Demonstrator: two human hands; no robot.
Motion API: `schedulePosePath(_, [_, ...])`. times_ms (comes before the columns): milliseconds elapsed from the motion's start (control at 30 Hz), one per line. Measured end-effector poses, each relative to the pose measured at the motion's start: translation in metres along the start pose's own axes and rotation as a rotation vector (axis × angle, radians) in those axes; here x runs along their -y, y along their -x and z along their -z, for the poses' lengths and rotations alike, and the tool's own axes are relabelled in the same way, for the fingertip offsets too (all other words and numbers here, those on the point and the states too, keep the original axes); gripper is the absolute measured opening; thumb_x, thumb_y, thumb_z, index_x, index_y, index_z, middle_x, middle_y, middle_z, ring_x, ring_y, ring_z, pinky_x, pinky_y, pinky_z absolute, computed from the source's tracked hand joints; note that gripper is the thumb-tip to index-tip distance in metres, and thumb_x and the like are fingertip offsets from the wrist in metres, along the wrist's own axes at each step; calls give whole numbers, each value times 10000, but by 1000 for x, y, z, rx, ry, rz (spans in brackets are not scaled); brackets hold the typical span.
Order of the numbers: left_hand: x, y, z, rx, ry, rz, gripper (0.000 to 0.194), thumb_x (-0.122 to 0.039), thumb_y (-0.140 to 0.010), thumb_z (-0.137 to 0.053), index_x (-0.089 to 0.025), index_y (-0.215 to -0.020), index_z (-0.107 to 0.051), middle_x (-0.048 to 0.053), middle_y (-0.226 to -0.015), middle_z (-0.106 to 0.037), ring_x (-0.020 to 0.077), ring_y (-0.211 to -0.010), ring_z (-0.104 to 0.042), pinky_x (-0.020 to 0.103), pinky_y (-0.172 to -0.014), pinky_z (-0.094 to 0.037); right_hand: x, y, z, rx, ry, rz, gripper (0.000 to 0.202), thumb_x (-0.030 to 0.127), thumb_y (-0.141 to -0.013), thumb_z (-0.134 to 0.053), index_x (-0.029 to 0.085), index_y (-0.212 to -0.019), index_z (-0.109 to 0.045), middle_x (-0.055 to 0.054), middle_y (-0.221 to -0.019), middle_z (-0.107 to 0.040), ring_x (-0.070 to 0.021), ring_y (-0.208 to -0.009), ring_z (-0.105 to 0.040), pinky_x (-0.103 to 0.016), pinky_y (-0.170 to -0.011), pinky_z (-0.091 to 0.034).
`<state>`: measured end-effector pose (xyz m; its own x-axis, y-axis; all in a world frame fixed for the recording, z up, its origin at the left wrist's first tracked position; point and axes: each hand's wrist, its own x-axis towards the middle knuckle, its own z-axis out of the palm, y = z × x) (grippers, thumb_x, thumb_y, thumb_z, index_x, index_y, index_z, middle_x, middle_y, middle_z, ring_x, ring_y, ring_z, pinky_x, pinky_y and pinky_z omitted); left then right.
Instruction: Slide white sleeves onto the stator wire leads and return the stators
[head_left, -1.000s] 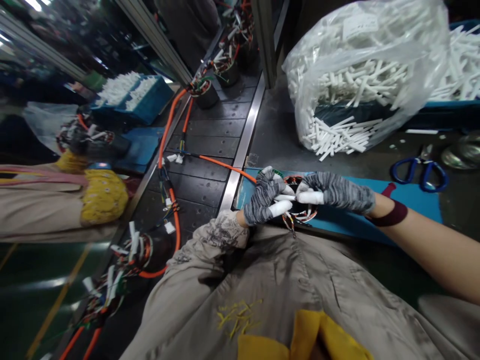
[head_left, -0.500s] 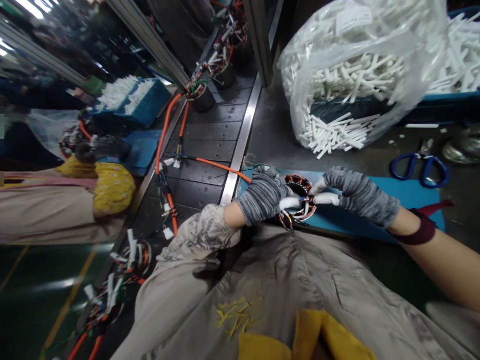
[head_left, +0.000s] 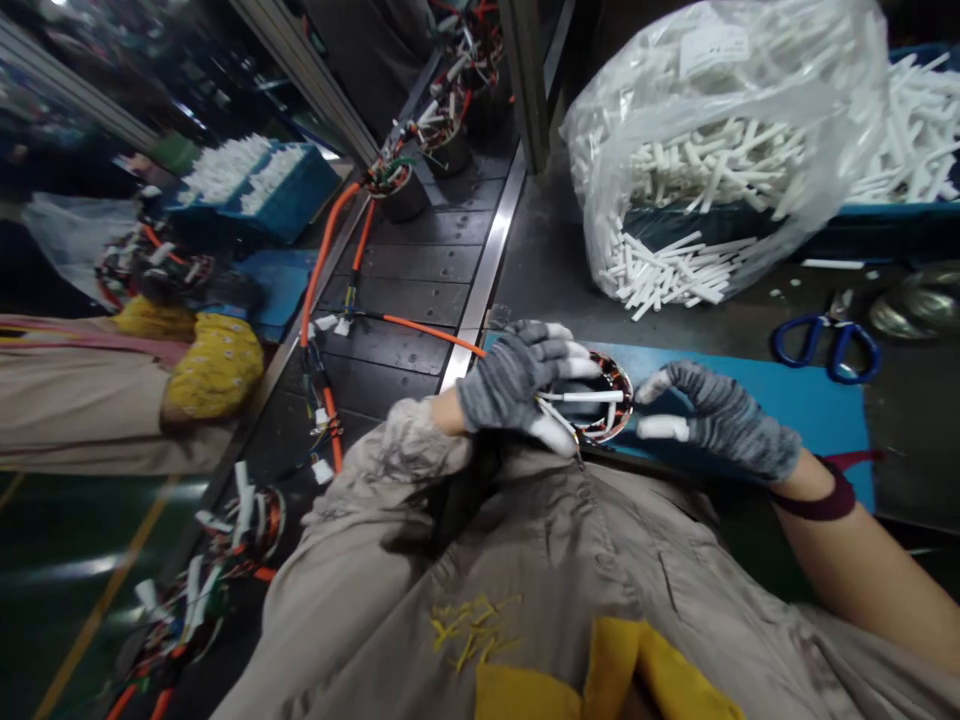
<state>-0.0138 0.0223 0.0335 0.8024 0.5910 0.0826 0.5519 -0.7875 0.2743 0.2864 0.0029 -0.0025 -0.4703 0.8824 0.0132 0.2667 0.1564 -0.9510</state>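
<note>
Left hand: gloved left hand (head_left: 517,382) lies over the left side of the wound ring (head_left: 624,400); fingers and thumb stand apart. Whether the palm presses a wire cannot be told.
Right hand: gloved right hand (head_left: 697,415) is just beside the ring's right rim; thumb and forefinger tips are apart, with nothing gripped between them.
White tube position: the white tube (head_left: 592,397) lies across the top of the ring, between the two hands.
White tube axis: long axis runs left to right in the view; the left end points at the left hand, the right end at the gap in the right hand.
Ring attitude: opening faces up; the ring is on or above the blue mat (head_left: 780,395).
Done: one tube is on the ring, apparently over a lead.
Left to do: leads (head_left: 556,411) by the left thumb appear untied, so the work is judged unfinished; seating of the tube cannot be confirmed.
Orange cable: the orange cable (head_left: 435,334) extends from behind the left hand over the conveyor (head_left: 442,262).
Supply: the plastic bag (head_left: 592,180) of loose tubes (head_left: 675,272) and the scissors (head_left: 834,320) are on the bench (head_left: 536,275).
</note>
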Motion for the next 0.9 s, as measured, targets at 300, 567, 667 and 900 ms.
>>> schedulePosePath(300, [6,40,-62,-202,-190,58,213,-357,-1002,-638,-336,-1141,-798,10,-1176,-814,283,-1318,-666,634,-1312,-305,-26,-24,13,-59,433,14,414,633,-914,-729,259,-1090,-757,-88,-1097,-797,-301,-1051,-735,-482,-1002,-589])
schedulePosePath(567, [-51,-7,-82,-479,-415,408,661,-742,-797,-818,-177,-1140,-788,191,-1193,-765,392,-1196,-680,583,-1129,-496,-42,-85,71,-158,1143,-354,312,309,-949,-589,116,-1098,-784,-260,-1278,-739,-456,-1260,-620,-591,-1023,-492])
schedulePosePath(667, [-48,16,-63,-475,-424,365,671,-616,-882,-817,-188,-1389,-719,197,-1407,-714,368,-1307,-659,500,-1152,-495,-53,-86,75,-195,1142,-371,281,328,-956,-573,178,-1083,-773,-208,-1109,-773,-406,-1088,-687,-544,-912,-533])
schedulePosePath(900, [-22,40,-48,-339,-279,153,378,-389,-1103,-580,-194,-1390,-733,119,-1372,-768,212,-1173,-772,304,-991,-607,-65,-80,79,-374,951,-115,222,285,-864,-625,197,-1003,-775,-207,-1104,-744,-425,-1144,-668,-592,-1017,-514])
